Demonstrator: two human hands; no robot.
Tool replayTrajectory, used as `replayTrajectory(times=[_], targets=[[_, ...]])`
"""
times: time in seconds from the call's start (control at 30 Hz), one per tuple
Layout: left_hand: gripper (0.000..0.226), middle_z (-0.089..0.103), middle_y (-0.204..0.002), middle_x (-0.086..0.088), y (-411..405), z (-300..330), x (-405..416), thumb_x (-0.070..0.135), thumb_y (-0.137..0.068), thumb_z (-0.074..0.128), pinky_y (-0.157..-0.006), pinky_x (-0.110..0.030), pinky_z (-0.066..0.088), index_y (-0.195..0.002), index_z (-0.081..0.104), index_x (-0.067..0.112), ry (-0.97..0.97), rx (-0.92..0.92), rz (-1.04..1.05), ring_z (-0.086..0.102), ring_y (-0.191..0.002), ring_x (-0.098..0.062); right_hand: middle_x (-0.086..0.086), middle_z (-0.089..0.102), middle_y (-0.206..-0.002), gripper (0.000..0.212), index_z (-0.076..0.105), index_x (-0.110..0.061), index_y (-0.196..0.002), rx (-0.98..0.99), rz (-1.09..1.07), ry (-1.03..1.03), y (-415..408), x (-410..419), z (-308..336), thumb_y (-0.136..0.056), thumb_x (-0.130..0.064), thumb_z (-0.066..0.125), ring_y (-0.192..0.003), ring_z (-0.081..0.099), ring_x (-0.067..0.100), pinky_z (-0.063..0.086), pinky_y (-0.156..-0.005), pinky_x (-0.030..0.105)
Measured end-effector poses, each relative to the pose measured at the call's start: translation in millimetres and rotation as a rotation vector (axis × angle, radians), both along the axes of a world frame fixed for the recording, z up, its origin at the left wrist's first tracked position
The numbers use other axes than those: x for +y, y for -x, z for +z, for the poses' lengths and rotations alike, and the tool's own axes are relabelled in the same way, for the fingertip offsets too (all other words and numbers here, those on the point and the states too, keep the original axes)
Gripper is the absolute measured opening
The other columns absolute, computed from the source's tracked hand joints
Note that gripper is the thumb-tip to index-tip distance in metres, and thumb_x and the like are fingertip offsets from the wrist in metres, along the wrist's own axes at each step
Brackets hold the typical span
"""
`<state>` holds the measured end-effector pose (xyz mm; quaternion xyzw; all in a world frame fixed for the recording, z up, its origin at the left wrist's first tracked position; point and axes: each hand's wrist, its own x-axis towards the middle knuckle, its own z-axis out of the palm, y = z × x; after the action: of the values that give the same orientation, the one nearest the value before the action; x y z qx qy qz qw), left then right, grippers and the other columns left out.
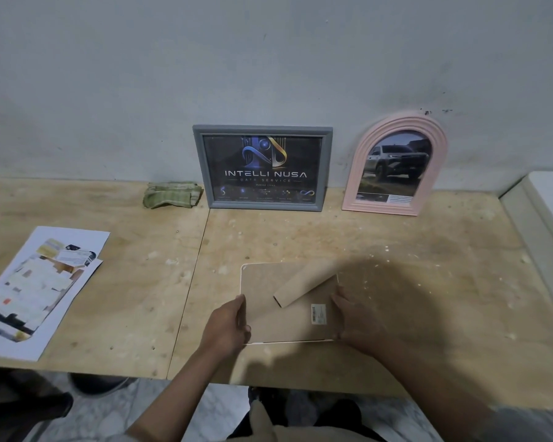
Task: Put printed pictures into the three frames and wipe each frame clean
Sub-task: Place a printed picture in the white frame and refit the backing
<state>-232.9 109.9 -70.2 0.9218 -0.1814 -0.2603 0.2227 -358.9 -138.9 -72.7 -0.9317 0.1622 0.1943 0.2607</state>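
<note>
A third frame (268, 311) lies face down near the table's front edge, showing its brown backing board, a folded-out stand and a barcode sticker. My left hand (225, 327) grips its left edge and my right hand (356, 320) holds its right edge. Against the wall stand a grey rectangular frame (262, 167) with a dark logo picture and a pink arched frame (396, 167) with a car picture. A folded green cloth (171, 194) lies left of the grey frame. Printed picture sheets (42, 288) lie at the table's left.
The plywood table (141, 298) has a seam running down its middle and a front edge just below my wrists. A white box-like surface (546, 212) sits at the right edge. The grey wall closes the back.
</note>
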Motion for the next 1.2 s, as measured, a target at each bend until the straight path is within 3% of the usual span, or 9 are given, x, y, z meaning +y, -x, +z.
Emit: replayTrajectory(times=[0.1,0.2,0.3,0.4,0.47,0.7,0.97,1.1,1.2], targets=[[0.065,0.063,-0.118,-0.006,-4.1,1.5,-2.5,0.011,-0.078,0.061,-0.072,-0.024,0.044,-0.14,0.043,0.012,-0.058,-0.004,-0.028,0.06,-0.098,-0.022,0.008,0.007,-0.158,0.094,0.024,-0.009,-0.147,0.006,0.024,0.008,-1.5,-5.0,-0.8,-0.071,-0.025,0.077,-0.143,0.018,0.02,0.02,-0.111,0.022],[0.077,0.045,-0.132,-0.009,-8.4,4.8,-7.9,0.018,-0.078,0.063,-0.084,-0.031,0.046,-0.147,0.029,0.014,-0.221,-0.026,-0.228,0.05,-0.115,-0.026,0.005,0.01,-0.158,0.102,0.022,-0.009,-0.148,0.011,0.054,0.029,-3.3,-13.9,-0.9,-0.067,-0.028,0.08,-0.143,0.017,0.018,0.021,-0.112,0.024],[0.08,0.025,-0.148,-0.011,-15.0,11.8,-17.6,0.023,-0.078,0.065,-0.092,-0.038,0.046,-0.146,0.024,0.014,-0.388,-0.127,-0.369,0.039,-0.127,-0.028,0.005,0.005,-0.158,0.114,0.011,-0.01,-0.15,0.003,0.127,0.16,-9.1,-19.1,-0.7,-0.063,-0.036,0.081,-0.144,0.013,0.02,0.017,-0.116,0.037],[0.098,-0.006,-0.161,-0.006,-25.3,12.7,-25.7,0.029,-0.078,0.072,-0.113,-0.046,0.025,-0.152,0.008,0.012,-0.516,-0.14,-0.464,0.012,-0.146,-0.024,0.009,-0.012,-0.157,0.122,-0.003,-0.009,-0.15,0.06,0.211,0.31,-17.9,-19.7,2.7,-0.065,-0.043,0.078,-0.145,-0.008,0.021,0.003,-0.115,0.047],[0.102,-0.014,-0.161,-0.001,-29.9,12.9,-29.4,0.032,-0.08,0.072,-0.117,-0.048,0.013,-0.153,0.003,0.01,-0.578,-0.126,-0.526,-0.003,-0.149,-0.018,0.01,-0.016,-0.157,0.125,-0.006,-0.009,-0.149,0.106,0.231,0.351,-22.4,-20.4,4.5,-0.064,-0.046,0.077,-0.144,-0.014,0.022,0.0,-0.115,0.049],[0.099,-0.003,-0.162,0.001,-44.1,10.4,-23.3,0.031,-0.074,0.076,-0.117,-0.046,0.012,-0.151,0.017,0.012,-0.53,-0.104,-0.568,0.01,-0.147,-0.018,0.014,-0.016,-0.156,0.123,-0.004,-0.017,-0.15,0.236,0.243,0.311,-26.9,-25.2,2.1,-0.063,-0.052,0.076,-0.144,-0.015,0.027,0.001,-0.113,0.055],[0.089,0.003,-0.162,-0.006,-49.6,6.3,-24.5,0.037,-0.077,0.072,-0.116,-0.051,-0.001,-0.149,0.024,0.012,-0.593,-0.165,-0.677,0.006,-0.148,-0.023,0.017,-0.01,-0.156,0.119,-0.002,-0.022,-0.15,0.296,0.245,0.331,-32.1,-27.0,-2.1,-0.063,-0.055,0.073,-0.145,-0.011,0.028,0.003,-0.11,0.061],[0.084,0.01,-0.16,-0.01,-49.2,8.2,-31.1,0.04,-0.08,0.067,-0.114,-0.057,0.001,-0.147,0.026,0.01,-0.645,-0.211,-0.729,0.008,-0.147,-0.026,0.018,-0.006,-0.156,0.118,-0.001,-0.023,-0.15,0.255,0.183,0.354,-29.2,-23.8,1.5,-0.063,-0.053,0.074,-0.145,-0.009,0.03,0.003,-0.111,0.058],[0.088,0.014,-0.159,-0.011,-50.8,13.2,-33.7,0.047,-0.075,0.071,-0.115,-0.058,-0.001,-0.144,0.032,0.009,-0.643,-0.203,-0.745,0.011,-0.146,-0.028,0.017,-0.002,-0.156,0.117,0.002,-0.013,-0.15,0.182,0.119,0.39,-24.3,-17.1,5.9,-0.065,-0.046,0.076,-0.145,-0.005,0.029,0.003,-0.114,0.053]])
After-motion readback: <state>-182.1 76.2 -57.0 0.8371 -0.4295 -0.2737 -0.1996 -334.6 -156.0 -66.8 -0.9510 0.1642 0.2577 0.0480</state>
